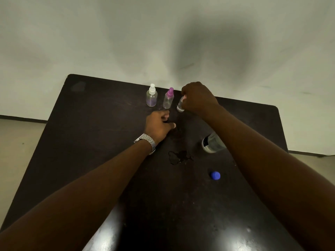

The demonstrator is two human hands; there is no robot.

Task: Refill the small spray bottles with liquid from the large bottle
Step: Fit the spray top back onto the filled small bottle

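Right hand (198,98) is gripping the top of a tilted small spray bottle (180,105) near the table's (90,124) 12 o'clock edge. Left hand (159,124) is resting at the bottle's 7 o'clock, fingers loosely curled, holding nothing. Large bottle (212,143) is standing at its 5 o'clock, partly hidden by the forearm. Blue cap (215,175) is lying at the large bottle's 6 o'clock.

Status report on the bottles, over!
Right hand grips small bottle by its top. Left hand rests on table, holding nothing. Puddle beside big bottle.
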